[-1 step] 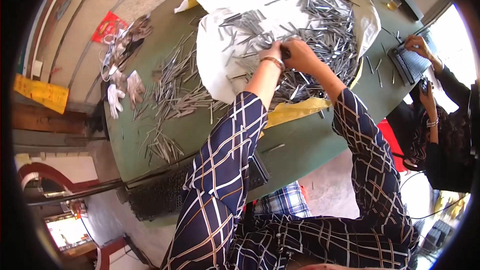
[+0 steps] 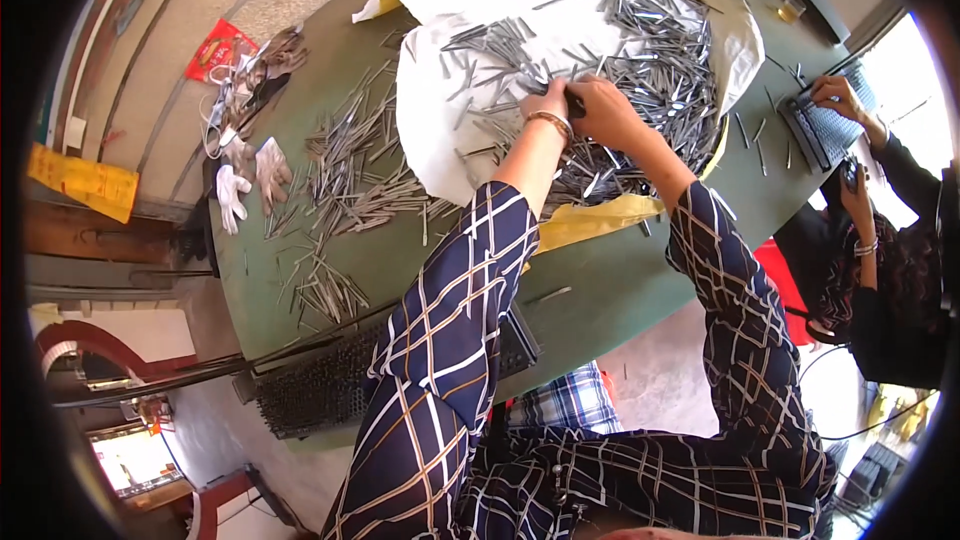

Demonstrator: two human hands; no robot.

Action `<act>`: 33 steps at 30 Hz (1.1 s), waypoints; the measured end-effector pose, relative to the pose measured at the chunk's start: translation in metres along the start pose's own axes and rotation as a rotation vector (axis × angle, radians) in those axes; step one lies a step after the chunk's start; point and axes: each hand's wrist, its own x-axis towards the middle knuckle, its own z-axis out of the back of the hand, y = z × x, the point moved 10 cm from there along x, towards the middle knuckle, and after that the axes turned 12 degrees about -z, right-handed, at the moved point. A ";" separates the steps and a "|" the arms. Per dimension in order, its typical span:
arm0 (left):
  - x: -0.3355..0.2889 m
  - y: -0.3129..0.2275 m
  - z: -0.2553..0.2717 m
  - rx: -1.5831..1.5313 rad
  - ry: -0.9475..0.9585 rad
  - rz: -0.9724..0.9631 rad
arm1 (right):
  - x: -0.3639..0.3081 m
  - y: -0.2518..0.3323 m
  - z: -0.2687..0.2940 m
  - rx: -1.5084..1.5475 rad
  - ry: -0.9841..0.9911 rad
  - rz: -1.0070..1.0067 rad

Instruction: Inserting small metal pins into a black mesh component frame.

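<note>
My left hand (image 2: 546, 104) is closed on some thin grey metal strips; their ends fan out beyond the fingers over a white sheet (image 2: 425, 65). Beside it and almost touching, my right hand (image 2: 606, 112) is closed too, with something dark at its thumb side that I cannot make out. Both fingertips are partly hidden. A large heap of loose metal strips (image 2: 668, 65) lies on the sheet, right of and beyond my hands. The sheet's yellow underside (image 2: 600, 222) shows along its near edge.
More strips (image 2: 350, 175) lie scattered on the green table (image 2: 600, 280) at left. Work gloves (image 2: 232, 198) rest at its left edge. A black studded tray (image 2: 315, 385) sits at the near edge. At right, a co-worker's hand (image 2: 838, 95) touches another dark tray (image 2: 822, 130). A glass (image 2: 791, 8) stands far right.
Almost nothing differs. The whole view has shifted very slightly, and the strips near my left hand look less blurred now.
</note>
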 end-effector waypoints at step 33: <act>-0.004 -0.058 0.108 0.036 -0.175 -0.514 | -0.218 0.047 0.015 0.659 -0.037 -0.261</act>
